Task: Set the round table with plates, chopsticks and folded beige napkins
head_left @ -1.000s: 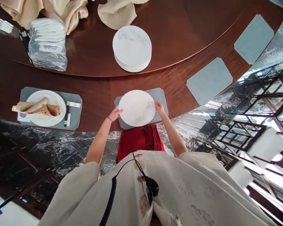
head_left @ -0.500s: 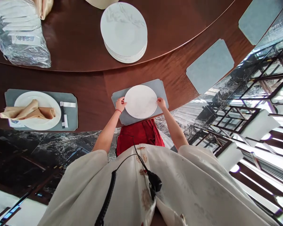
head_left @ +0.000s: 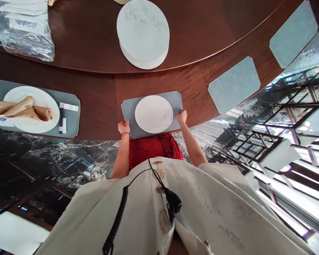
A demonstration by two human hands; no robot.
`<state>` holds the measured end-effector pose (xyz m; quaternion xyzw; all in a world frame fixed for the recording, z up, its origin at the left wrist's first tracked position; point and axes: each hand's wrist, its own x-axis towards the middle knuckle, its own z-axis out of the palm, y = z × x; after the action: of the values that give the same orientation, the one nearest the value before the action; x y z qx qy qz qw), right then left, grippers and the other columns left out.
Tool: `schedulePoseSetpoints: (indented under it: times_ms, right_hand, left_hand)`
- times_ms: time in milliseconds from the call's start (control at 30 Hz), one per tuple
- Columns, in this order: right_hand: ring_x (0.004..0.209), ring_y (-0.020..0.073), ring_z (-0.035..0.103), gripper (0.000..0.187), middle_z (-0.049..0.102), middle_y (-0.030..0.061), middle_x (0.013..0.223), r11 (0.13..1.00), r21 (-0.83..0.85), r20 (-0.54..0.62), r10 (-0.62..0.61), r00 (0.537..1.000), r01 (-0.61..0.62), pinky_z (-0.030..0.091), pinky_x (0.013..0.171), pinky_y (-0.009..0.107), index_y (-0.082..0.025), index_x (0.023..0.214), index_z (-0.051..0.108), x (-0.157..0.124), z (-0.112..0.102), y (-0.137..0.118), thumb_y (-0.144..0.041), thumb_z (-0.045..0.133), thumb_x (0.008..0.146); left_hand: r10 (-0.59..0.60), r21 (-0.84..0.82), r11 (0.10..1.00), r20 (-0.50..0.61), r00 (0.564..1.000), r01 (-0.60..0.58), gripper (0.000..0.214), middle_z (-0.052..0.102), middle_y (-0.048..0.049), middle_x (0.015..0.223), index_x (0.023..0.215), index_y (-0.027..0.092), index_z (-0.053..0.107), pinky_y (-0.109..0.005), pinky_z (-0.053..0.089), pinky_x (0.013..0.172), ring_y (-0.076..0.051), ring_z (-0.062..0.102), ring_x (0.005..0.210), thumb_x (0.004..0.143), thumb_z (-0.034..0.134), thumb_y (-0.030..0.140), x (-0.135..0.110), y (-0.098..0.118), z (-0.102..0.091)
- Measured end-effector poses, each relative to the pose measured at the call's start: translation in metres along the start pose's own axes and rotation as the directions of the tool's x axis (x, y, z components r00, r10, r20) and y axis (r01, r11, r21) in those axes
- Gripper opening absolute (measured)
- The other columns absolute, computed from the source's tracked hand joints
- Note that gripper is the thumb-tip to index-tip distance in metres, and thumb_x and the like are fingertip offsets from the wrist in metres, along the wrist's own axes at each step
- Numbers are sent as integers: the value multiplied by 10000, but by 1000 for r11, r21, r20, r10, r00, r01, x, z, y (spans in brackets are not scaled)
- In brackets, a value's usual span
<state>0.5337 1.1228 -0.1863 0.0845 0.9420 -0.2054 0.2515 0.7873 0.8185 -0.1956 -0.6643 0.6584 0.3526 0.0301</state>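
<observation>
A round white plate (head_left: 153, 114) lies on a grey placemat (head_left: 177, 100) at the table edge in front of me. My left hand (head_left: 123, 128) is closed at the mat's left edge, fingers pinching its border. On the opposite side, my right hand (head_left: 182, 117) has its fingers closed on the mat's right edge. Neither hand touches the plate. The fingertips are partly hidden by the small size of the hands in view.
A stack of white plates (head_left: 143, 33) stands on the raised round turntable (head_left: 90, 46). Left of it lies a plastic-wrapped pack (head_left: 26, 32). A set place with a plate and folded tan napkin (head_left: 26, 108) is at left; bare grey placemats (head_left: 234, 85) line the right.
Both hands have let go of the plate's sides and moved outward to the placemat's edges. The mat now sits straighter beneath the plate. The camera view has shifted.
</observation>
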Motion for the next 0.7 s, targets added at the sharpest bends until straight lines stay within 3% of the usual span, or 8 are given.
schedulePoseSetpoints:
  times_ms: [100, 167, 300, 467, 600, 700]
  right_hand:
    - [1317, 321, 439, 352, 502, 232, 1327, 999, -31, -46, -27, 999, 25, 401, 1080, 480, -125, 1207, 502, 20, -1, -1, -268, 559, 890]
    - [1270, 299, 500, 274, 562, 212, 1266, 998, -12, 30, -63, 998, 63, 409, 1084, 463, -132, 1141, 550, 36, -4, 2, -255, 559, 896]
    - [1085, 260, 615, 109, 667, 134, 1015, 988, 33, 166, -155, 974, 152, 477, 1004, 419, -176, 865, 614, 61, -9, 13, -265, 561, 900]
    - [1062, 243, 612, 192, 663, 101, 921, 966, 5, 220, -254, 942, 259, 466, 1028, 416, -194, 667, 546, 66, -11, 16, -203, 580, 856]
    - [1098, 295, 617, 183, 666, 130, 903, 955, -77, 322, -248, 914, 287, 464, 1010, 473, -182, 640, 549, 72, -23, 6, -185, 636, 801]
    - [1096, 351, 632, 144, 670, 167, 912, 950, -155, 347, -204, 915, 270, 482, 967, 520, -163, 690, 597, 91, -32, -22, -222, 717, 745]
  left_hand:
    - [-15, 19, 1000, 8, 1000, 15, 259, 701, -190, 962, 940, 78, 630, -504, 458, 1006, -307, 661, 1019, 800, 689, 288, 17, -2, 1]
    - [-9, 4, 1000, 15, 1000, 9, 222, 711, -184, 944, 881, 107, 652, -544, 459, 991, -329, 664, 1009, 783, 689, 302, 26, -3, 1]
    - [18, -33, 999, -8, 1000, -18, 294, 711, -210, 1029, 947, 130, 691, -550, 478, 977, -357, 662, 1038, 776, 666, 369, 30, -7, -1]
    - [-8, -50, 999, -48, 999, 5, 370, 697, -256, 1086, 1022, 103, 696, -577, 464, 982, -400, 650, 1070, 793, 629, 386, 20, -8, -2]
    - [-65, -73, 995, -72, 995, 60, 255, 706, -251, 1065, 878, 136, 680, -527, 492, 942, -371, 673, 1040, 765, 647, 362, 12, -5, -4]
    - [-99, -76, 993, -69, 993, 93, 171, 729, -193, 922, 732, 175, 615, -490, 484, 958, -344, 678, 1027, 724, 676, 334, 6, -3, -6]
